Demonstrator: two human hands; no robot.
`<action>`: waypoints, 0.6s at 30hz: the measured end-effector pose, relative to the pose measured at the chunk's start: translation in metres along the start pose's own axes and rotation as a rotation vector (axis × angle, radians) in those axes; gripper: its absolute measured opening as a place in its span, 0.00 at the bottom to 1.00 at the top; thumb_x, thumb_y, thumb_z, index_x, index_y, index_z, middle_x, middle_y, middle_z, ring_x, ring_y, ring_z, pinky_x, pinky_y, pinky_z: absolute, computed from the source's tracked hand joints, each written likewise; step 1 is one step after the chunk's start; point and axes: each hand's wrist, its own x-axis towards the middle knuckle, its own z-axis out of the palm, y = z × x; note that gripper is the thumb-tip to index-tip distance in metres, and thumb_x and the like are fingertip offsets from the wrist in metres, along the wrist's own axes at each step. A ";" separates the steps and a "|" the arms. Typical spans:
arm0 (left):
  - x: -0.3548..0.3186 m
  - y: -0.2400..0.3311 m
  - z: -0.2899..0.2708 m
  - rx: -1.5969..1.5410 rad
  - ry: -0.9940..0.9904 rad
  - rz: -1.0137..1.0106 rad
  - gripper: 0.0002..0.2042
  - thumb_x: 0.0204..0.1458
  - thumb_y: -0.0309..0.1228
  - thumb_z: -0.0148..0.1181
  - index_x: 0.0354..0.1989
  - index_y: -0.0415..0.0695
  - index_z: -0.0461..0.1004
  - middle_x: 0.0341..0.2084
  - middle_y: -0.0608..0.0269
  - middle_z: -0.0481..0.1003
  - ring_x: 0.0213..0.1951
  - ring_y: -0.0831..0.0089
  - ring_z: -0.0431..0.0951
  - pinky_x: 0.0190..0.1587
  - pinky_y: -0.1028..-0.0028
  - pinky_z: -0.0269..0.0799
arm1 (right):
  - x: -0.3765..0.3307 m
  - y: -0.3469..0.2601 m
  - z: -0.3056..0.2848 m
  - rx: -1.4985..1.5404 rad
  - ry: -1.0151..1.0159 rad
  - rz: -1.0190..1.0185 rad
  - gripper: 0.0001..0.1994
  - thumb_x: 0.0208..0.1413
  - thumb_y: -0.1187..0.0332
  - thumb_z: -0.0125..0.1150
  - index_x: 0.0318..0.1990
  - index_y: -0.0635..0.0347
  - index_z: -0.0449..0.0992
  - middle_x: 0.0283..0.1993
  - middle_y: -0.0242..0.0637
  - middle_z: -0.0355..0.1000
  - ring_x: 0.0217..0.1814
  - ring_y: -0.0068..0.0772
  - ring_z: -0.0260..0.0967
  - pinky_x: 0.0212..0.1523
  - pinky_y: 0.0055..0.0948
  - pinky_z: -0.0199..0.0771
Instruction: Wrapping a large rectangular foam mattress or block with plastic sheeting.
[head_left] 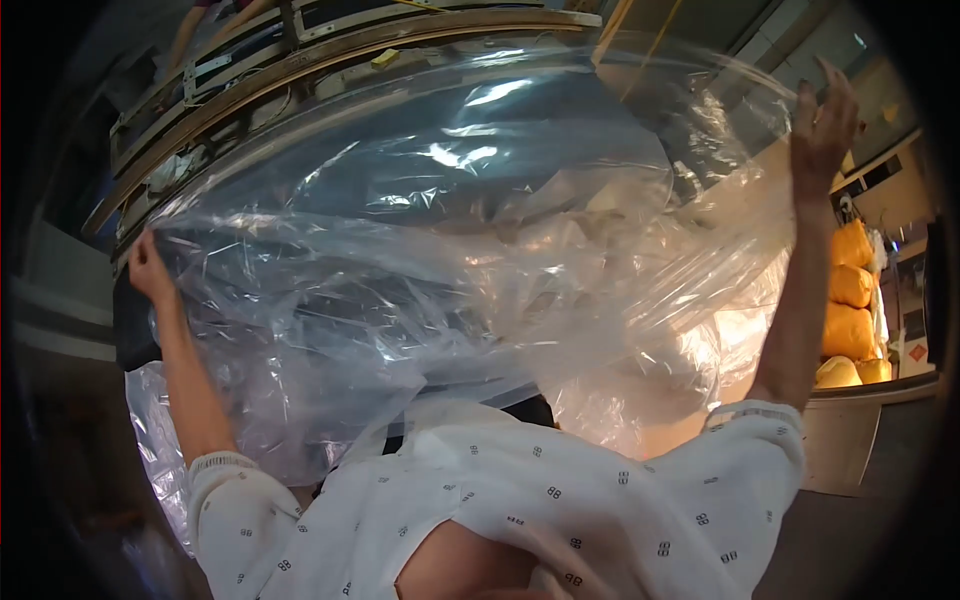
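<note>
A large sheet of clear plastic film (400,290) spreads in front of me, wrinkled and shiny, with its near part bunched against my body. At the far left, my left hand (147,268) is closed in a pinch on the film's edge, which pulls into a point there. My right hand (826,130) is raised at the upper right, its fingers stretched up and apart. The film's right border runs up beside its thumb side; whether it touches the fingers is hard to make out. Beneath the film, a smooth bluish surface shows through at the middle.
A long wooden rail (330,70) on a metal frame curves along the far side. A small yellow block (385,58) lies by it. Several orange-yellow bundles (850,290) are stacked at the right. Another person's arm (187,38) shows at the top left, beyond the rail.
</note>
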 end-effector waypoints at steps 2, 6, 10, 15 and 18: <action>0.028 -0.047 -0.068 0.272 0.034 0.019 0.15 0.51 0.40 0.57 0.36 0.39 0.77 0.33 0.61 0.76 0.35 0.75 0.74 0.40 0.76 0.67 | -0.060 -0.095 0.029 0.317 -0.102 -0.102 0.19 0.52 0.65 0.53 0.54 0.52 0.65 0.56 0.35 0.62 0.60 0.33 0.57 0.59 0.41 0.51; 0.045 -0.091 -0.133 0.627 -0.037 0.055 0.18 0.51 0.45 0.55 0.38 0.41 0.76 0.33 0.57 0.75 0.36 0.66 0.74 0.42 0.71 0.66 | -0.193 -0.134 0.097 0.520 -0.803 0.059 0.27 0.50 0.59 0.57 0.58 0.53 0.61 0.63 0.37 0.55 0.65 0.41 0.51 0.59 0.41 0.53; 0.054 -0.105 -0.162 0.645 -0.159 0.018 0.18 0.52 0.45 0.54 0.37 0.41 0.76 0.34 0.56 0.75 0.37 0.64 0.74 0.42 0.70 0.66 | -0.160 -0.155 0.103 0.601 -0.797 0.029 0.22 0.50 0.61 0.57 0.53 0.54 0.66 0.58 0.40 0.59 0.58 0.46 0.56 0.56 0.36 0.58; 0.052 -0.121 -0.149 0.750 -0.221 0.085 0.18 0.52 0.45 0.53 0.38 0.41 0.75 0.35 0.58 0.76 0.38 0.66 0.75 0.43 0.72 0.65 | -0.119 -0.145 0.140 0.389 -0.536 0.065 0.16 0.46 0.61 0.61 0.42 0.59 0.72 0.42 0.39 0.67 0.42 0.43 0.62 0.45 0.35 0.63; 0.051 -0.118 -0.150 0.673 -0.279 0.012 0.18 0.53 0.45 0.52 0.39 0.42 0.75 0.36 0.58 0.76 0.39 0.65 0.75 0.44 0.73 0.65 | -0.119 -0.128 0.170 0.816 -0.722 0.045 0.11 0.47 0.64 0.61 0.37 0.59 0.74 0.33 0.37 0.69 0.35 0.37 0.65 0.39 0.29 0.65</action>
